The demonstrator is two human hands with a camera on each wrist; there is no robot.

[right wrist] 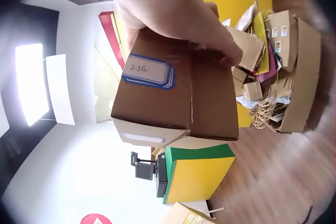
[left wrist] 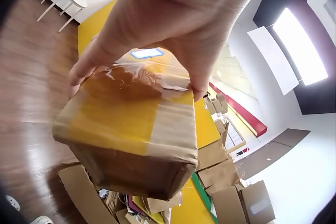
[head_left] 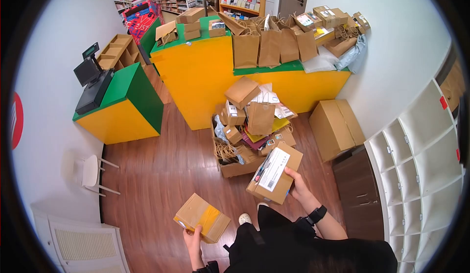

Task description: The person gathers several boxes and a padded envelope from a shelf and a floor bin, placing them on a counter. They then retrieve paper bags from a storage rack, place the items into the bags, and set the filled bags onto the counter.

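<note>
My left hand [head_left: 194, 246] grips one end of a cardboard box [head_left: 195, 209] banded with yellow tape, low at the front in the head view. In the left wrist view, thumb and fingers span this taped box [left wrist: 126, 113] from opposite sides. A second cardboard box [head_left: 289, 175] is gripped by my right hand [head_left: 297, 184]; a big white label covers part of it. The right wrist view shows its blue-edged sticker [right wrist: 148, 71] with handwriting. Just beyond both hands, a large open carton [head_left: 240, 169] on the floor is heaped with small boxes, paper bags and envelopes.
A yellow and green counter [head_left: 196, 87] bears paper bags [head_left: 269, 45] and parcels. At left are a register desk [head_left: 122, 121] and a white chair [head_left: 91, 171]. A tall carton [head_left: 335, 128] stands at right, near white shelving [head_left: 409, 175] and a dark cabinet [head_left: 360, 194].
</note>
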